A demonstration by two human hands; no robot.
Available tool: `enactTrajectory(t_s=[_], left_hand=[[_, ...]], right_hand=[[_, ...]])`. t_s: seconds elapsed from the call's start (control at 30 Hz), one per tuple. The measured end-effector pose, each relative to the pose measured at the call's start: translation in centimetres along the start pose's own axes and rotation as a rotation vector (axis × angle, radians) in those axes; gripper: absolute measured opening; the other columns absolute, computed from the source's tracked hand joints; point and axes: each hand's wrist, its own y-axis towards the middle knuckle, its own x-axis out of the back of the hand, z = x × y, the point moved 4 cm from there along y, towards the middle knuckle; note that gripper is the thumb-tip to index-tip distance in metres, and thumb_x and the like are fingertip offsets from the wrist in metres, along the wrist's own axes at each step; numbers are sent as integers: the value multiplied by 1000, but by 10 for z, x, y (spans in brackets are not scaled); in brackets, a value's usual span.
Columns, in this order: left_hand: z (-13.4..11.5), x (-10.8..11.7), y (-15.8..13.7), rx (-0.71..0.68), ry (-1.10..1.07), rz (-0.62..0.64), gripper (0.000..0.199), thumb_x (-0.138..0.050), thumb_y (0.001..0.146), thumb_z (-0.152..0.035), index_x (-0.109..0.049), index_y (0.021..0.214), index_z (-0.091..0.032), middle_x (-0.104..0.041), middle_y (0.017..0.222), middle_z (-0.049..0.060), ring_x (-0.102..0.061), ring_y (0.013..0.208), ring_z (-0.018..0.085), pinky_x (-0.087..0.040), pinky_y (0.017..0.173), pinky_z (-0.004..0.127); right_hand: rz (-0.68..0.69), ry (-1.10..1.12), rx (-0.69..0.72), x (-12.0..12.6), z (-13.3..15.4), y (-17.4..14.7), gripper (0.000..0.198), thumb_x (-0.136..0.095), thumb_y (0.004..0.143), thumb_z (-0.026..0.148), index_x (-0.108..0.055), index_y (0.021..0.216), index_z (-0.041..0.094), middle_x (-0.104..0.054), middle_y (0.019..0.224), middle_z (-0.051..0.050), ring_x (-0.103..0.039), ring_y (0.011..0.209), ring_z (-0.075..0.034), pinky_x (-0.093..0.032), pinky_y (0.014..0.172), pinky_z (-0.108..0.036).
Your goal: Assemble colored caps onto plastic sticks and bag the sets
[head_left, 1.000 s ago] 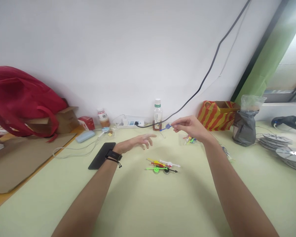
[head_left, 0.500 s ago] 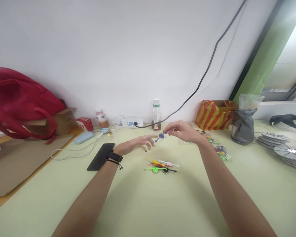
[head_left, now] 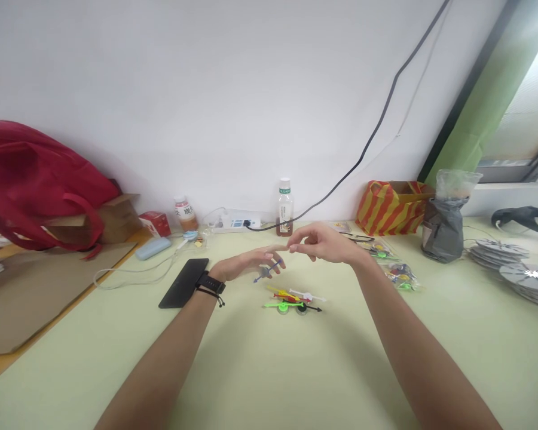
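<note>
My left hand point(head_left: 253, 263) is above the table, palm down, its fingers bent around a blue arrow-shaped spinner point(head_left: 262, 274). The spinner slants down to the left and is slightly blurred; the exact grip is partly hidden. Beside it, my right hand point(head_left: 320, 243) has thumb and index finger pinched close to the left fingertips. Whatever may be in that pinch is too small to make out. Below both hands lies a cluster of similar spinners: yellow point(head_left: 281, 292), white point(head_left: 307, 296), green point(head_left: 283, 307) and black point(head_left: 302, 309), with a red one among them.
A black phone-like slab point(head_left: 183, 283) lies by my left wrist. At the back stand a drink bottle point(head_left: 285, 209) and a power strip point(head_left: 235, 223). Bagged parts point(head_left: 402, 276), a striped bag point(head_left: 389, 207), a grey bag point(head_left: 443, 230) and stacked discs point(head_left: 526, 280) are to the right.
The blue spinner has gone from my right hand's fingers to my left hand, lower and further left. My right hand has shifted slightly left, its fingertips now close to the left ones.
</note>
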Motion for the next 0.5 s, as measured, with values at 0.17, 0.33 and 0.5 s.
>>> enactTrajectory(t_s=[0.17,0.33,0.5], left_hand=[[-6,22,-13,-8,345,-150,77,-79,82,-47,-46,150,-30,-60,137,13,-57,126,28,-47,102,43],[-7,39,-14,-61,603,-303,39,-84,75,-50,-75,98,-19,-74,102,8,-67,90,21,-52,83,34],[-7,41,-8,-127,615,-397,35,-77,82,-52,-77,83,-17,-75,84,7,-62,75,17,-45,66,29]], right_hand=[[-203,-27,-56,14,-11,-1,31,-68,87,46,-76,93,17,-76,87,-7,-66,60,-15,-46,47,-23],[-340,-55,-80,29,-11,-9,33,-68,87,48,-77,94,18,-76,86,-8,-68,64,-17,-47,47,-24],[-382,-45,-98,35,-10,-14,35,-70,86,51,-77,91,17,-76,83,-9,-67,63,-17,-50,49,-26]])
